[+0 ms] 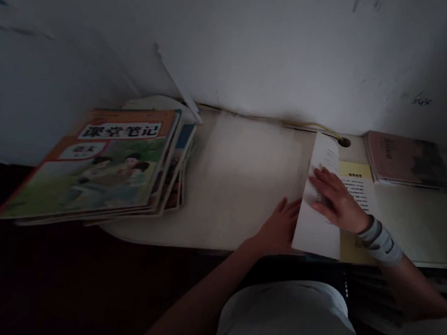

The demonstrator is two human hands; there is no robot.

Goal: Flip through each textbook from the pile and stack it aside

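Two hands meet on a folded white paper (319,205) near our desk (242,182) edge: our left hand (279,227) lies open against its left side, our right hand (335,199) presses flat on top. Beyond sit a yellow sheet (356,171), a stack of books (109,163) far left, and a pink book (403,159).

Matt white paper sheet (316,227) on a smooth pale desk (242,182); glossy-covered paper books (100,165) stacked alongside.
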